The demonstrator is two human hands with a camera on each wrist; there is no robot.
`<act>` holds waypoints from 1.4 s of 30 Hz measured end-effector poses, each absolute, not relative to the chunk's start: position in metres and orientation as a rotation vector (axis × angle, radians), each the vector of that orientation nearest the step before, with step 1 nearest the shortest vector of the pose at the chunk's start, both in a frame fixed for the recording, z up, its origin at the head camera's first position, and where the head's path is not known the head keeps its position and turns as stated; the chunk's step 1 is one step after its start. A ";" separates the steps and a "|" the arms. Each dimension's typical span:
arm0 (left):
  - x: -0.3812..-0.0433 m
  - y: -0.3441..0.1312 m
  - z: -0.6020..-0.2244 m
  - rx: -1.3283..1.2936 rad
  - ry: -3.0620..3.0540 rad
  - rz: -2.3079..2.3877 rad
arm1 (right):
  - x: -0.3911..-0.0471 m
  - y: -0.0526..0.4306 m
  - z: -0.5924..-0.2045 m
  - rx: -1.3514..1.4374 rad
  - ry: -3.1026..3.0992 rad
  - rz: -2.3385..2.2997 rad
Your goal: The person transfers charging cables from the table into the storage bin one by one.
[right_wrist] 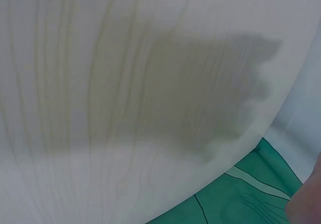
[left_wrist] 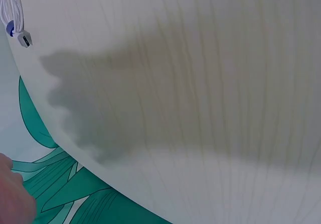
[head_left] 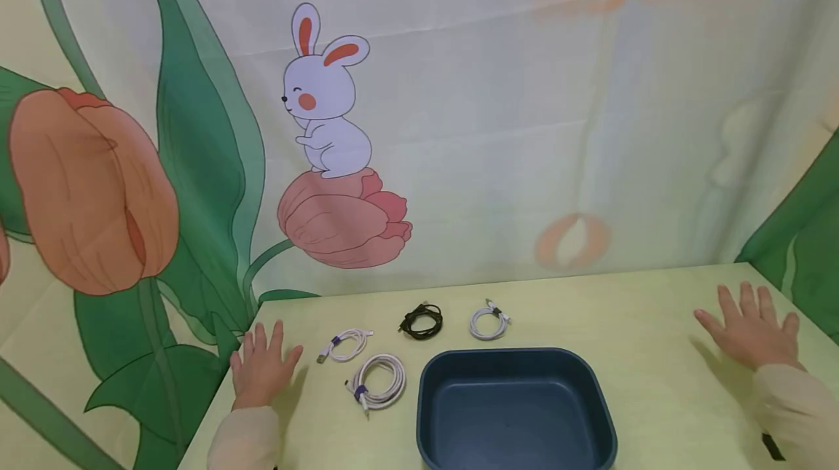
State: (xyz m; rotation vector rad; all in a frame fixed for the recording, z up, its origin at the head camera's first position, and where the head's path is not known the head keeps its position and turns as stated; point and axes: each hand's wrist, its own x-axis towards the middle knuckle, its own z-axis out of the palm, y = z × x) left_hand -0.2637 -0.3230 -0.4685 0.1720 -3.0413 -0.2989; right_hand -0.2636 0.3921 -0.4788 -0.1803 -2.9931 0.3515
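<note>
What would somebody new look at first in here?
Probably the white bunny, drawn on the backdrop, sitting on a pink tulip. Below, the dark blue bin stands out on the pale table, with four coiled cables behind it and to its left.

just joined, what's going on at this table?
Nothing is being handled right now. A person's left hand and right hand hover over opposite sides of the table, fingers spread. One black cable and three white cables lie coiled on it, all outside the blue bin, with the left hand nearer to them.
</note>
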 end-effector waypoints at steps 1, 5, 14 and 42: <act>-0.263 -0.323 -0.468 0.172 -3.044 -0.304 | -0.263 0.392 -0.478 -0.180 -2.994 0.348; -0.262 -0.323 -0.468 0.180 -3.058 -0.311 | -0.263 0.393 -0.476 -0.169 -2.994 0.340; -0.262 -0.326 -0.472 0.188 -3.076 -0.301 | -0.265 0.389 -0.470 -0.105 -2.986 0.338; -0.257 -0.320 -0.471 0.117 -3.048 -0.312 | -0.263 0.370 -0.455 0.127 -2.973 0.284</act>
